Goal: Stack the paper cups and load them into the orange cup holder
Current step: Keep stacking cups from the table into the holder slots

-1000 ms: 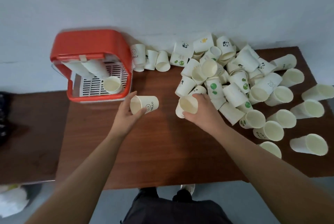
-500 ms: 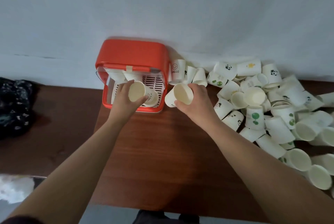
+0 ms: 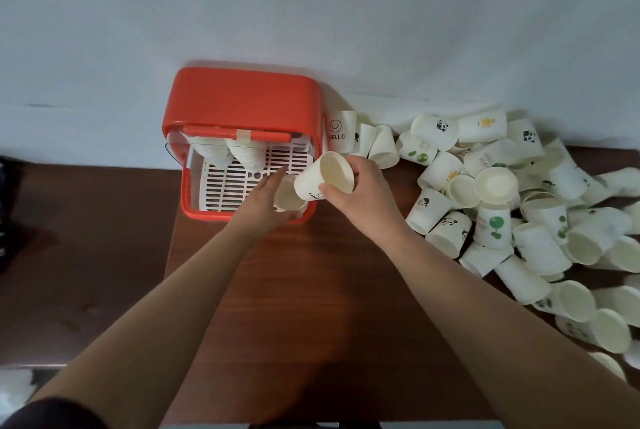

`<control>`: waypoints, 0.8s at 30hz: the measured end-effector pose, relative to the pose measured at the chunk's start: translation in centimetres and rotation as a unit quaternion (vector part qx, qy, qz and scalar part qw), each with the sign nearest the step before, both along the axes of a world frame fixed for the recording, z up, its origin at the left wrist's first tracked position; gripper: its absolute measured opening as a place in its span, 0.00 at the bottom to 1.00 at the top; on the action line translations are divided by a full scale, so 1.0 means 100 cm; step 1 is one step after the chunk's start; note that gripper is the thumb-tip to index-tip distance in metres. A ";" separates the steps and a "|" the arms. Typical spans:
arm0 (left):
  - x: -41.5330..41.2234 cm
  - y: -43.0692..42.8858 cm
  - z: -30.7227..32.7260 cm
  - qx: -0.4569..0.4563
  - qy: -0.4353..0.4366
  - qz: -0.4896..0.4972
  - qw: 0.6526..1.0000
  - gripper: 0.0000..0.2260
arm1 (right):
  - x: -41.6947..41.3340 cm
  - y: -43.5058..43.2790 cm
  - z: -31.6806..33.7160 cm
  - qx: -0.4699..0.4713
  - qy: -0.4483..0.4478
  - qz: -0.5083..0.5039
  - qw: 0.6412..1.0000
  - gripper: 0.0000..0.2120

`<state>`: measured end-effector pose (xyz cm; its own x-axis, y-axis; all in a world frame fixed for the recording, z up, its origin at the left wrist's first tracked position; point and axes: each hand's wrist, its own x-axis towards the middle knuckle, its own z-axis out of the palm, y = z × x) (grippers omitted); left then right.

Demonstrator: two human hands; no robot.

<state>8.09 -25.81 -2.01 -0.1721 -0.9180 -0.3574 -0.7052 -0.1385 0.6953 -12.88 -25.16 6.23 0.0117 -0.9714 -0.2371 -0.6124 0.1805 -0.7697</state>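
The orange cup holder point(image 3: 242, 106) stands open at the table's back left, against the wall. Two cup stacks point(image 3: 228, 153) lean at the back of its white slotted tray point(image 3: 225, 186). My left hand point(image 3: 266, 203) reaches into the holder's front right corner and grips a paper cup point(image 3: 287, 195) set down there. My right hand point(image 3: 360, 189) holds a second cup point(image 3: 323, 177) printed HELLO, tilted with its mouth toward me, just above the holder's right rim. A big pile of loose cups point(image 3: 502, 203) covers the table's right side.
A rim-down HELLO cup point(image 3: 341, 131) and two more stand right beside the holder. The brown table point(image 3: 311, 307) ends at a front edge near me. A lower brown surface point(image 3: 86, 255) lies to the left, with a dark object point(image 3: 7, 214) at its edge.
Both hands travelled from the pile to the holder. My left hand lowered its cup into the front right corner. My right hand carried its cup up to the holder's right rim.
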 end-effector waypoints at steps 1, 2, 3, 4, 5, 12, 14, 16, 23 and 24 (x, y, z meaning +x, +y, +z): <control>0.006 0.000 -0.002 0.018 0.025 0.008 1.000 0.46 | 0.005 -0.002 -0.002 0.004 -0.005 0.002 1.000 0.29; 0.013 0.001 -0.003 0.033 0.049 0.019 0.998 0.45 | 0.010 -0.004 -0.004 0.009 -0.006 0.006 1.000 0.29; 0.018 0.002 -0.002 0.044 0.070 0.031 0.996 0.41 | 0.015 -0.006 -0.007 0.015 -0.003 0.013 1.000 0.29; 0.023 0.004 0.000 0.053 0.090 0.042 0.994 0.37 | 0.020 -0.007 -0.010 0.018 0.000 0.020 1.000 0.29; 0.027 0.006 0.002 0.058 0.113 0.056 0.990 0.32 | 0.024 -0.008 -0.013 0.018 0.007 0.028 0.999 0.29; 0.037 0.008 0.006 0.084 0.217 0.135 0.963 0.20 | 0.051 -0.007 -0.034 0.012 0.124 0.149 0.981 0.35; 0.034 0.007 0.008 0.071 0.209 0.121 0.968 0.17 | 0.057 -0.011 -0.042 0.032 0.143 0.164 0.975 0.36; 0.032 0.005 0.005 0.048 0.189 0.108 0.975 0.16 | 0.060 -0.013 -0.048 0.042 0.152 0.172 0.972 0.37; 0.032 0.001 0.002 0.010 0.125 0.085 0.988 0.17 | 0.069 -0.006 -0.060 0.047 0.104 0.093 0.989 0.37; 0.031 0.002 0.002 0.008 0.114 0.084 0.990 0.17 | 0.068 -0.003 -0.062 0.049 0.092 0.086 0.991 0.37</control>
<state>11.21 -25.57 -1.77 -0.0946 -0.9351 -0.3415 -0.4964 -0.2530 0.8304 -6.10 -25.42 0.03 0.1220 -0.9309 -0.3442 -0.7687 0.1308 -0.6262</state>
